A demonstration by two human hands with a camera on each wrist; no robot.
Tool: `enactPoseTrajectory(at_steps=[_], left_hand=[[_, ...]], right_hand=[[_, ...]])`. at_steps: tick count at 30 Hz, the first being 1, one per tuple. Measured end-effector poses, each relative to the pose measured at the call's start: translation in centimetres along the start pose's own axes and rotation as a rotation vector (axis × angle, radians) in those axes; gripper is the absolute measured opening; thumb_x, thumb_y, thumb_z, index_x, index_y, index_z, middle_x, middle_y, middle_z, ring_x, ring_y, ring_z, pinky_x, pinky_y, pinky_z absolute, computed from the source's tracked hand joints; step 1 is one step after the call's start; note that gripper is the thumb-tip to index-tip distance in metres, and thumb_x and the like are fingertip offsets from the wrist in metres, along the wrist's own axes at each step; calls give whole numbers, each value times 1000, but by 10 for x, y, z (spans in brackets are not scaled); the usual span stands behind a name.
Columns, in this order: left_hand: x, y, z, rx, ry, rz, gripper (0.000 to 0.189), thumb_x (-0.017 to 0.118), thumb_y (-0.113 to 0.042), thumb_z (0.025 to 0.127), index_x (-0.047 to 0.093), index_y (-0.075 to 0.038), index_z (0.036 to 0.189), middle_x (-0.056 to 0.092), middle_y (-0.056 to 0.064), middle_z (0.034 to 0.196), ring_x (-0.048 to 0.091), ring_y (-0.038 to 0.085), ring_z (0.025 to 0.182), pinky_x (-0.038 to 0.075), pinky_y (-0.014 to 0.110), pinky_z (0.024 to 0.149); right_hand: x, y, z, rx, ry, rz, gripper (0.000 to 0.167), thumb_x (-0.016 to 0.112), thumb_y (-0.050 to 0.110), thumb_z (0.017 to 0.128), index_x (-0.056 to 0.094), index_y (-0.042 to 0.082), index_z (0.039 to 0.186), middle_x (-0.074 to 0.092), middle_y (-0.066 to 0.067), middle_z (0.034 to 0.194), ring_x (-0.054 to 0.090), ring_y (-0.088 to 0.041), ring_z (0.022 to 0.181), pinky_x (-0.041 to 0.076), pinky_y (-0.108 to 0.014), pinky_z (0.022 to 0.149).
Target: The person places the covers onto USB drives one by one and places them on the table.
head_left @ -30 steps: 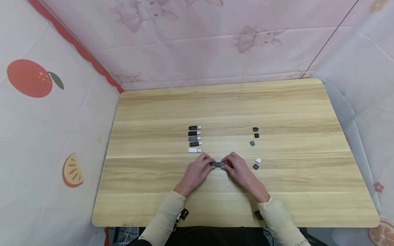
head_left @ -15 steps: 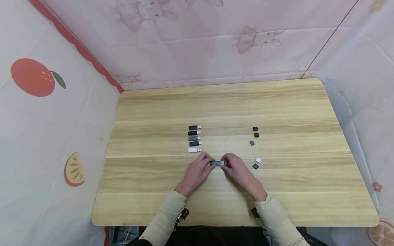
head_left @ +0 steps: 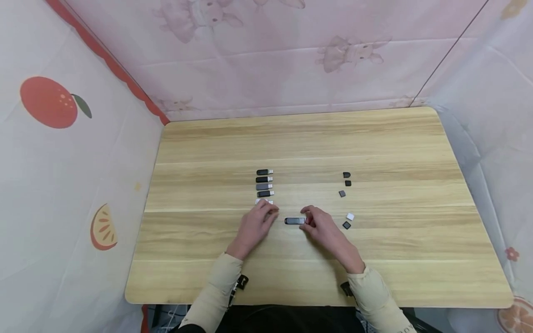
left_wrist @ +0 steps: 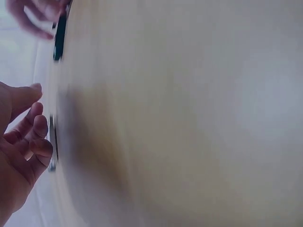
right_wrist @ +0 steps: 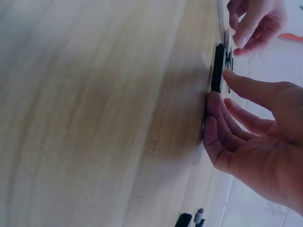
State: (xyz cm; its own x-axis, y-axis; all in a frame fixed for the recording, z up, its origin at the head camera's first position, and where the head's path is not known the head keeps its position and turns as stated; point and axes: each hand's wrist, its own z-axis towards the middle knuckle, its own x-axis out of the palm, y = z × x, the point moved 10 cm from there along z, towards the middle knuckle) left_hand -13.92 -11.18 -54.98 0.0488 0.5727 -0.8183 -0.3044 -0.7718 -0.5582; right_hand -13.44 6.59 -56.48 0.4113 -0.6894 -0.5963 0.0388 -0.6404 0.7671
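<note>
A dark grey USB stick (head_left: 294, 221) lies crosswise near the middle of the table. At its right end sits my right hand (head_left: 322, 229), index finger and thumb spread either side of it; in the right wrist view, fingertips (right_wrist: 213, 100) are right at the end of this dark stick (right_wrist: 218, 66). My left hand (head_left: 253, 226) is apart from that stick, fingers loosely bent, holding nothing. Its fingertips overlap the white USB stick (head_left: 260, 201) in the head view, partly hiding it. In the left wrist view, the left hand (left_wrist: 21, 142) shows a gap between thumb and fingers.
Above the white stick, several dark USB sticks (head_left: 264, 179) form a column, plugs facing right. To the right lie small loose caps, including a white cap (head_left: 350, 216) and a black cap (head_left: 347, 225). Printed cloth walls (head_left: 266, 78) border the wooden table (head_left: 216, 148).
The left hand has let go of the dark grey USB stick and moved left, over toward the white stick. The right hand stays at the stick's right end, its fingers now spread.
</note>
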Motion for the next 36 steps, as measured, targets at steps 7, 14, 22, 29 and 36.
enactPoseTrajectory(at_steps=[7,14,22,29,36], left_hand=[[-21,29,6,-66,-50,33,17,78,-19,97,78,-15,113,65,-2,98,68,11,85,57,28,68],[-25,45,8,-158,-25,27,25,80,-22,95,76,-15,118,64,0,100,61,11,80,53,30,67],[-25,56,9,-230,-10,-14,24,80,-22,94,76,-16,117,62,-1,95,53,11,75,45,29,63],[-22,62,11,-266,6,-47,24,80,-22,95,76,-15,117,60,-2,90,52,12,76,41,28,62],[-19,64,11,-267,15,-49,24,80,-21,95,76,-14,117,60,-2,89,51,12,74,39,28,61]], right_hand=[[0,-2,0,17,11,14,41,76,5,94,62,-1,131,69,-6,89,60,-13,78,51,-24,71],[-5,-3,-2,11,-7,20,39,73,8,98,60,1,134,70,-6,90,59,-12,78,50,-25,71],[-19,-6,-2,-1,-42,-4,29,66,10,103,64,4,132,73,-8,93,60,-12,75,49,-24,67],[-40,-13,-7,16,-69,-50,22,63,12,105,69,7,127,78,-11,102,68,-16,83,56,-32,73],[-67,-31,-14,31,-127,-119,19,63,13,105,74,7,120,76,-12,102,69,-20,86,56,-38,76]])
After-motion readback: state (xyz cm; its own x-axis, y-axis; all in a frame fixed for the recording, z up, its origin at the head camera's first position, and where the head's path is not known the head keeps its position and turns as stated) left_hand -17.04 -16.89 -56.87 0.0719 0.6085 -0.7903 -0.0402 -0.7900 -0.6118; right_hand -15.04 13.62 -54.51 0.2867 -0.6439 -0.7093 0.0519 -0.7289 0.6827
